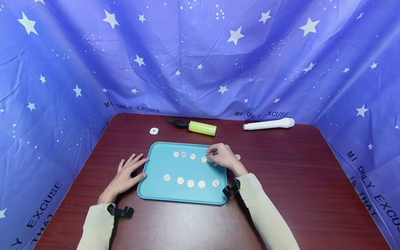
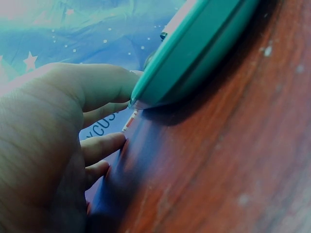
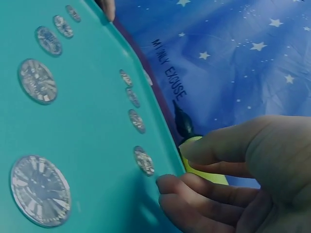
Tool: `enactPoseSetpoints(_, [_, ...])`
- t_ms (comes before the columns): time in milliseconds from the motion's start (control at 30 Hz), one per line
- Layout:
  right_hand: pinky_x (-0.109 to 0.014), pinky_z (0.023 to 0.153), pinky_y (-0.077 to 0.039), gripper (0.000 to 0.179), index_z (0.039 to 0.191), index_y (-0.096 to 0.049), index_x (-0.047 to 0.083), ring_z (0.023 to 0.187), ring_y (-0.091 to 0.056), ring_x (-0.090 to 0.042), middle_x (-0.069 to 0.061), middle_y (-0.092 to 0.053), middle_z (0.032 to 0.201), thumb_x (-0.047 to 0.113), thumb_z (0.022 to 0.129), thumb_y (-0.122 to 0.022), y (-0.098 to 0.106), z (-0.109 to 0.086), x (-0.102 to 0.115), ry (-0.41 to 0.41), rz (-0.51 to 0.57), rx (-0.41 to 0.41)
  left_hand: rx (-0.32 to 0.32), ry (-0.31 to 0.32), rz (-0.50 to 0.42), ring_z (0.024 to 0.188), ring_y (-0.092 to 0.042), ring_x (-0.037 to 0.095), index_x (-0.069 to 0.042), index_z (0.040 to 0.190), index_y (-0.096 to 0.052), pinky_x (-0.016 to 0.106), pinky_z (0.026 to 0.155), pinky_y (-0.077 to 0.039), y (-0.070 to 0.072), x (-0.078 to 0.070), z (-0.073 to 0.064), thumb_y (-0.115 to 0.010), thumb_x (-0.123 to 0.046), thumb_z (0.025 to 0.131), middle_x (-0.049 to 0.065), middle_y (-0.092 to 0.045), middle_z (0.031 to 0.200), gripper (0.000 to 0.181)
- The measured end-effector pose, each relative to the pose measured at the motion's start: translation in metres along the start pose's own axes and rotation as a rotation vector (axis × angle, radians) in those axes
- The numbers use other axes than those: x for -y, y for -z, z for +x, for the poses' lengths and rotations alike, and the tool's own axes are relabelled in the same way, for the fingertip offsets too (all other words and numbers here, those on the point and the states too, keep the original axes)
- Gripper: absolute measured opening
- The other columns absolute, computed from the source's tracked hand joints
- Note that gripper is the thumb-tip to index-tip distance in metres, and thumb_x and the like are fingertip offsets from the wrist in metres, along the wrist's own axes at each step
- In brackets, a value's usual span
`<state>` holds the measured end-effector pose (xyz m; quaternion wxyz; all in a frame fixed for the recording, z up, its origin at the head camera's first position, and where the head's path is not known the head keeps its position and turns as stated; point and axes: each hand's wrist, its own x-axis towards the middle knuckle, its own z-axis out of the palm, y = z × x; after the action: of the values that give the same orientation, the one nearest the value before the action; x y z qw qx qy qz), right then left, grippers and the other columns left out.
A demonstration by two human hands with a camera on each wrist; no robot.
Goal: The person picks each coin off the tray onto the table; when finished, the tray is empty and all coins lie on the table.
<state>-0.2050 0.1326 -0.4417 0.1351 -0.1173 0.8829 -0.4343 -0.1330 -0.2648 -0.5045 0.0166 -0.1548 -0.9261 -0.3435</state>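
A turquoise tray [image 1: 184, 168] lies on the table, bearing two rows of small round faceted discs like flat gems. My left hand [image 1: 126, 175] rests at the tray's left edge, fingers spread and relaxed; the left wrist view shows its fingertips at the rim. Over the upper right corner of the tray is my right hand [image 1: 223, 156], its fingertips beside the rightmost back-row disc [image 1: 204, 159]. In the right wrist view that disc [image 3: 144, 160] lies flat on the tray, and the thumb and loosely bent fingers stand apart with nothing visible between them.
Another disc [image 1: 238, 157] sits on the table right of the tray, beside my right hand. Behind the tray are a small scalloped white piece [image 1: 153, 131], a yellow-green pump [image 1: 202, 128] with a black nozzle and a white microphone-shaped stick [image 1: 268, 124]. A starry blue curtain [image 1: 193, 52] encloses the table.
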Motion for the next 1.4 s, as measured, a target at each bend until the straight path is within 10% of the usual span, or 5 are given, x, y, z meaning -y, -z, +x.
enactPoseSetpoints(533, [-0.041, 0.095, -0.055, 0.028, 0.113, -0.076, 0.007, 0.108, -0.067, -0.024, -0.01, -0.075, 0.113, 0.009, 0.085, -0.073, -0.022, 0.013, 0.013, 0.144, -0.449, 0.035, -0.003, 0.002, 0.012, 0.151, -0.02, 0.051, -0.016, 0.145, -0.054, 0.075, 0.114, -0.001, 0.0, 0.001, 0.002, -0.071, -0.03, 0.091, 0.025, -0.039, 0.158, 0.058])
enactPoseSetpoints(867, [-0.03, 0.075, -0.053, 0.023, 0.087, -0.077, 0.007, 0.09, -0.057, -0.018, -0.007, -0.069, 0.093, -0.006, 0.086, -0.059, -0.027, 0.012, 0.023, 0.171, -0.557, 0.042, -0.003, -0.002, 0.013, 0.15, -0.021, 0.052, -0.016, 0.144, -0.054, 0.075, 0.114, -0.002, -0.001, 0.0, 0.001, -0.071, -0.03, 0.091, 0.025, -0.04, 0.157, 0.058])
enactPoseSetpoints(1133, [-0.026, 0.054, -0.018, 0.046, 0.056, -0.036, 0.017, 0.062, -0.019, -0.015, 0.003, -0.016, 0.068, -0.014, 0.086, -0.051, -0.029, 0.021, 0.035, 0.118, -0.613, 0.142, -0.005, -0.002, 0.011, 0.151, -0.02, 0.051, -0.017, 0.145, -0.054, 0.075, 0.115, -0.001, 0.001, 0.002, 0.0, -0.071, -0.03, 0.091, 0.025, -0.039, 0.157, 0.058])
enactPoseSetpoints(1400, [-0.026, 0.058, -0.032, 0.024, 0.072, -0.057, 0.012, 0.065, -0.037, -0.016, -0.001, -0.038, 0.072, -0.005, 0.087, -0.064, -0.024, 0.026, 0.039, 0.013, -0.644, 0.189, -0.002, -0.001, 0.019, 0.151, -0.02, 0.051, -0.017, 0.145, -0.053, 0.075, 0.114, -0.002, -0.002, 0.003, 0.0, -0.071, -0.03, 0.091, 0.024, -0.039, 0.158, 0.059])
